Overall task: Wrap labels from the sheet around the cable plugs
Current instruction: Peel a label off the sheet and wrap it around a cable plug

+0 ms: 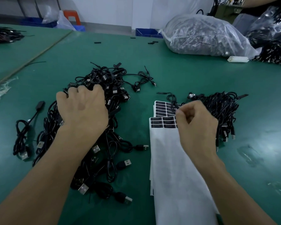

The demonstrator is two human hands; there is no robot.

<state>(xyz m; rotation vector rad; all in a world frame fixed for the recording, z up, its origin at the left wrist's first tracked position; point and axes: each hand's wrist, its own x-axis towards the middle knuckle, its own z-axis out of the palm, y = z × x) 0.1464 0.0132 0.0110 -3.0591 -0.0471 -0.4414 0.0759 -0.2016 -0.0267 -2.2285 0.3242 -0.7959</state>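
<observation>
A big tangle of black USB cables (pixel 107 98) lies on the green table (pixel 169 70) at the centre left. My left hand (pixel 83 108) reaches into it, fingers curled down around cables near the top of the pile. White label sheets (pixel 162 114) with rows of black labels lie at the centre right, mostly peeled bare lower down. Above the sheets my right hand (pixel 196 122) pinches a thin black cable (pixel 172 101) between thumb and fingertips. A second pile of black cables (pixel 222 108) sits just behind that hand.
A clear plastic bag full of cables (pixel 204 34) lies at the back right, with more bagged cables (pixel 272 30) beside it. A small white roll (pixel 238 59) rests in front of the bags. One loose cable (pixel 26 127) lies at the left. Blue crates (pixel 146 32) stand behind the table.
</observation>
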